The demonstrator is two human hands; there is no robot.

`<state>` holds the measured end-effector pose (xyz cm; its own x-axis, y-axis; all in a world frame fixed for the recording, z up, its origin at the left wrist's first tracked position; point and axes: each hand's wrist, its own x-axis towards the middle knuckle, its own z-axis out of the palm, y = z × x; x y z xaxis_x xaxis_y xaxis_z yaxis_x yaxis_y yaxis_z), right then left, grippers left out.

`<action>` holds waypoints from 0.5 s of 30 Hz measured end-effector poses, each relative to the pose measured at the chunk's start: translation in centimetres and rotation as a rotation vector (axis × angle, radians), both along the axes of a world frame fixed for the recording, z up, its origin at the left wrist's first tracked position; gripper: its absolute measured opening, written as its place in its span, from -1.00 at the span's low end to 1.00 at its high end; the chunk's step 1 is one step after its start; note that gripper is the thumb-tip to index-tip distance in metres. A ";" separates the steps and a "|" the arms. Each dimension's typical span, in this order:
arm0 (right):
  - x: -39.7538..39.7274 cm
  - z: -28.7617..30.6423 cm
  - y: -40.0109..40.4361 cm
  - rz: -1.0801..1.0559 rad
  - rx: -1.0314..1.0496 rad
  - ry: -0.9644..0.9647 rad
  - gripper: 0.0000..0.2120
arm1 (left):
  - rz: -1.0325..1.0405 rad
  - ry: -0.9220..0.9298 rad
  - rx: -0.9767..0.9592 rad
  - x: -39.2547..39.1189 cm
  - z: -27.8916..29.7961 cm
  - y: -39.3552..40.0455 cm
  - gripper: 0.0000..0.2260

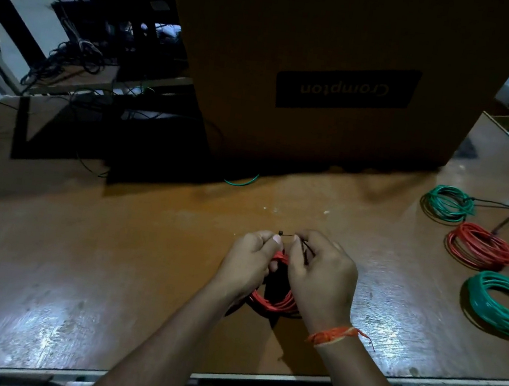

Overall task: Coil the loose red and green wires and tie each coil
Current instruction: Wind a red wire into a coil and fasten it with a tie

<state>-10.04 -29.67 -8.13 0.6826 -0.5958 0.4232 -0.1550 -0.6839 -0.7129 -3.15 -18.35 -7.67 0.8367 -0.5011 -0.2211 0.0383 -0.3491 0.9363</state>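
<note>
A red wire coil (274, 302) stands upright on the brown table (109, 254) between my two hands. My left hand (247, 263) grips the top of the coil, its thumb beside the head of a black cable tie (285, 234). My right hand (320, 276) pinches the tie's tail, which loops over the coil's top. On the table at the right lie three tied coils: a small green coil (447, 203), a red coil (479, 246) and a larger green coil (502, 305), each with a black tie sticking out.
A big cardboard box (343, 75) printed "Crompton" stands behind my hands. A loose green wire (241, 181) pokes out at its base. Dark cable tangles (71, 52) sit on a shelf at the back left. The table's metal front edge (254, 379) runs below my forearms.
</note>
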 end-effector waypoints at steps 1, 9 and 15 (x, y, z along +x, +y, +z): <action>-0.1 0.2 -0.2 -0.008 0.076 -0.004 -0.96 | 0.004 0.001 0.005 0.0 0.0 0.0 -0.68; 0.1 1.8 -1.4 0.018 0.302 0.062 -0.92 | 0.042 -0.028 0.036 -0.3 -0.1 -0.2 -0.67; 0.4 1.1 0.2 0.098 0.228 0.104 -0.91 | 0.057 -0.051 0.049 -0.1 -0.1 -0.1 -0.62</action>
